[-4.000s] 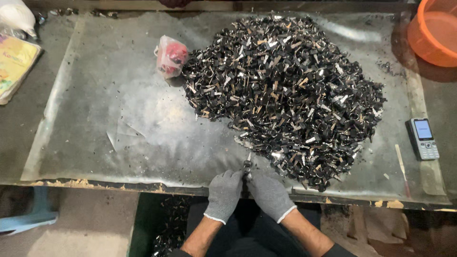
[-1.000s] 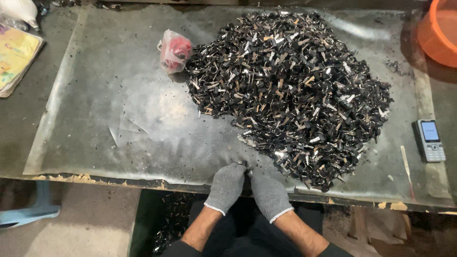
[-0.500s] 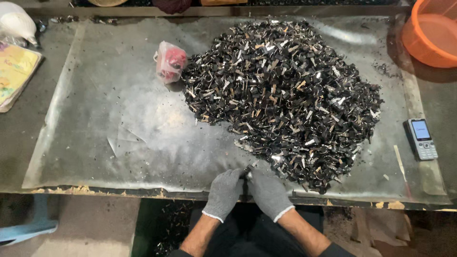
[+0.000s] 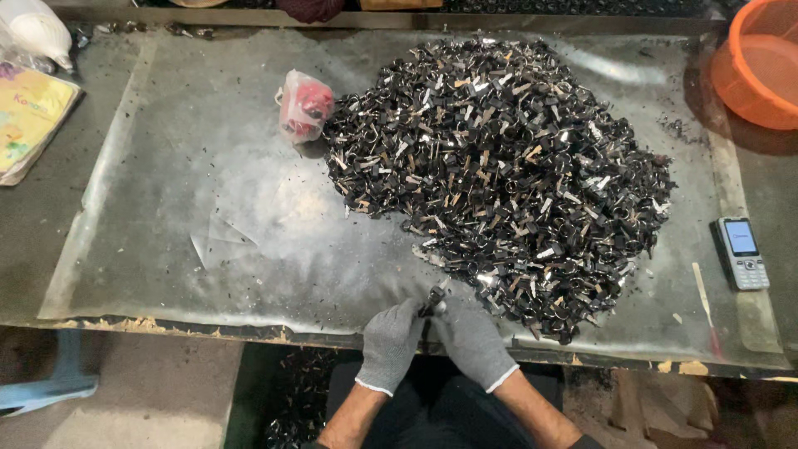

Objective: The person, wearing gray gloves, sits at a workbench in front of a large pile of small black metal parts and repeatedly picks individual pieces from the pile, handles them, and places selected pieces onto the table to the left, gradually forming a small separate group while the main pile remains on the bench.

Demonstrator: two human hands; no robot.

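Grey knit gloves [image 4: 391, 345], black-and-silver metal pieces [image 4: 507, 166], orange basin [image 4: 752, 66], red-and-clear bag [image 4: 305, 106], yellow booklet [image 4: 29, 116].

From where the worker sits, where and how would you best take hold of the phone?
Judging by its pose, take the phone by its two long edges, coming from above with the right hand. It lies flat, screen up, clear of the metal pile.

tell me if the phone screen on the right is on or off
On. The mobile phone lies face up on the table's plastic sheet, right of the pile of small metal parts, and its screen glows pale blue.
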